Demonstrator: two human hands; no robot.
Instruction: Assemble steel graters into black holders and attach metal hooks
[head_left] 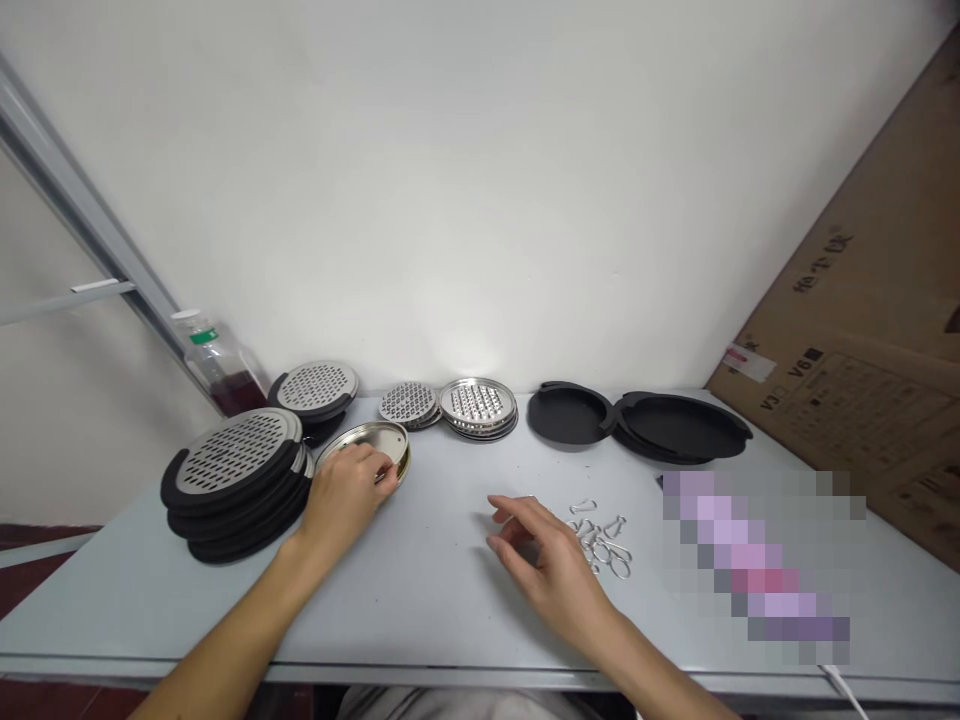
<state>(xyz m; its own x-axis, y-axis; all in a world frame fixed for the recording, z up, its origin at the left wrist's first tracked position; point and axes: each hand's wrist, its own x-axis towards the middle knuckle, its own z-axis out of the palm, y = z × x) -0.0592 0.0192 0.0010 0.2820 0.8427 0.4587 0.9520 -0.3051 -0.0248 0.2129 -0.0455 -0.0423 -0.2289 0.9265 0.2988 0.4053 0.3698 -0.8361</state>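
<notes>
My left hand point(349, 490) is closed at the near edge of a shallow round metal lid point(373, 438), its fingers curled over the rim; part of the lid is hidden behind them. A second, yellowish rim shows beneath it. My right hand point(551, 570) hovers over the middle of the table, thumb and fingers apart, with nothing between them. Just to its right lies a loose heap of wire loops and clips point(600, 545). Left of my left hand stands a tall stack of black-rimmed round graters point(240, 450), with a smaller grater stack point(319, 388) behind.
Along the wall sit small metal grater discs point(409, 403), larger ones point(480, 404) and black round trays point(571, 416) point(682, 428). A bottle of dark red liquid point(236, 390) stands back left. A cardboard box point(862, 330) borders the right; a pixelated patch point(750, 570) hides something before it.
</notes>
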